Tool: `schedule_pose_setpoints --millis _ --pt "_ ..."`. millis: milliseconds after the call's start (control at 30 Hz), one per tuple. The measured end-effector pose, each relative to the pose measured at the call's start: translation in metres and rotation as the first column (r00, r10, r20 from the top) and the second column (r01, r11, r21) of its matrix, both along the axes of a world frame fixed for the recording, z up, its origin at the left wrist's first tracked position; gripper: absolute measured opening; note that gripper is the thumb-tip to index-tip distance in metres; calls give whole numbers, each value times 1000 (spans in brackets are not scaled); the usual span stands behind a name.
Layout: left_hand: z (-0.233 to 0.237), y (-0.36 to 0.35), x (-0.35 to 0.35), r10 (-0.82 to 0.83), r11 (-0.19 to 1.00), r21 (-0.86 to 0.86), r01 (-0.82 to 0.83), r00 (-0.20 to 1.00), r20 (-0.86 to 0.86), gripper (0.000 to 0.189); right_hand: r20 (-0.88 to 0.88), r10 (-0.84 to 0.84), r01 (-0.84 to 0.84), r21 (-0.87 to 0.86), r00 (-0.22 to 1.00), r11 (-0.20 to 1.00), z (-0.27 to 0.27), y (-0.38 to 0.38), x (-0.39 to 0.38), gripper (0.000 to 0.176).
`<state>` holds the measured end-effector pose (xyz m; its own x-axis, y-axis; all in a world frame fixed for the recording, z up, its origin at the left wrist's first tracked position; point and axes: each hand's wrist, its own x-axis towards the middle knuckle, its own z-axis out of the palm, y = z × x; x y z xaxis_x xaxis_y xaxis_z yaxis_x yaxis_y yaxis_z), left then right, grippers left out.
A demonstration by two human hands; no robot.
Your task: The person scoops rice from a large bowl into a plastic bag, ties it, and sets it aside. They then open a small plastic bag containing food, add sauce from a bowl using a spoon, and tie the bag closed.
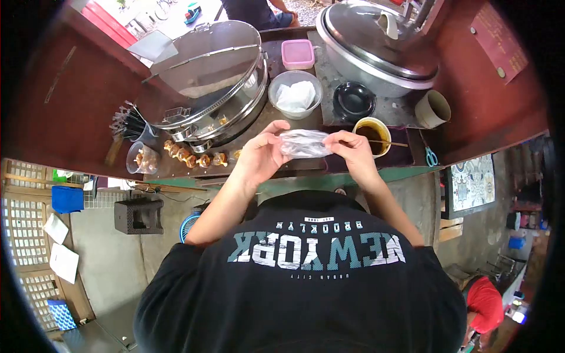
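Note:
A bundle of clear plastic, which looks like a folded plastic bag [305,145], is stretched sideways between my hands above the counter's front edge. My left hand [264,149] pinches its left end, with the index finger raised. The right end is gripped by the thumb and fingers of my right hand [352,152]. Just beyond the bag stands a clear tub [281,88] with white plastic [296,96] inside. Close to my right hand, a cup of brown sauce [373,133] has a wooden stick [389,142] lying across it. Skewered meat pieces [189,157] lie left of my left hand.
A round steel cooker [226,112] with its lid raised stands at left, near a plastic cup of food [143,159]. A large lidded pot [376,47], black bowls [354,100] and blue-handled scissors [431,156] are at right. Red side walls [70,88] bound the counter.

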<state>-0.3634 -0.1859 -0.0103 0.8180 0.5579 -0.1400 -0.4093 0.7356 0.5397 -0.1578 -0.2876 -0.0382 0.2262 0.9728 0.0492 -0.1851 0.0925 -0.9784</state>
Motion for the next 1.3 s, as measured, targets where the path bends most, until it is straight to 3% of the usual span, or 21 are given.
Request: schedule_pose_setpoints --millis 33,67,100,133,167,200,233,333,367,467,500,600,633,767,867,900,933,1000,1033,1133,1300 --pt "-1 -2 2 12 998 63 -13 1000 14 29 333 -79 85 -2 940 996 11 -2 -1 14" --pt "-3 -4 5 21 992 126 -24 999 29 28 627 -144 166 25 766 986 19 -4 -4 15" --pt "-6 -8 7 74 969 241 -59 996 -53 23 691 -208 191 102 693 976 19 -5 -8 16" --pt "-5 -11 9 195 866 499 -44 947 -254 22 744 -274 209 183 609 961 19 -5 -12 17" --pt "-3 -14 10 356 703 711 37 847 -396 21 785 -340 215 266 517 940 20 -4 -15 18" --pt "-3 -16 13 536 503 847 173 706 -463 21 802 -326 222 245 501 944 22 -5 -19 19" --pt "-9 -19 18 651 442 892 97 650 -393 20 819 -309 226 223 484 948 24 -7 -23 20" --pt "-8 -24 29 839 174 980 101 506 -201 17 831 -303 244 208 466 947 22 -6 -29 18" --pt "-9 -24 32 873 30 991 128 479 -88 20 835 -321 247 229 448 942 22 -6 -30 17" --pt "-6 -28 28 880 -131 953 274 475 -16 23 827 -372 258 284 421 923 17 -6 -29 16" --pt "-6 -29 27 837 -60 968 243 541 -84 26 822 -389 262 301 416 917 16 -6 -28 17" --pt "-4 -31 22 683 -230 949 216 730 -1 30 789 -428 320 307 440 896 15 -6 -27 23" --pt "-7 -28 21 599 -375 915 148 792 117 35 760 -448 312 332 470 890 13 -6 -26 25" --pt "4 -38 11 436 -327 945 -14 885 164 33 682 -483 242 423 549 873 15 -12 -25 37" --pt "3 -36 6 522 10 929 -369 795 310 36 693 -539 165 532 479 830 12 -16 -19 54" --pt "14 -41 12 599 244 840 -484 756 262 35 702 -531 136 538 474 832 16 -17 -19 55" --pt "30 -43 15 689 447 780 -438 725 13 32 711 -523 106 543 470 833 18 -19 -21 56" --pt "34 -21 9 307 815 574 -77 898 -316 44 689 -545 96 576 478 812 17 -20 -24 55" --pt "25 -16 9 156 899 438 1 934 -321 44 686 -553 78 593 472 802 14 -21 -23 55" --pt "22 -8 11 -161 895 350 275 933 -321 38 679 -550 40 611 487 790 11 -22 -24 47" --pt "23 -7 14 54 802 563 199 914 -401 20 673 -535 -4 624 511 781 12 -20 -20 32"
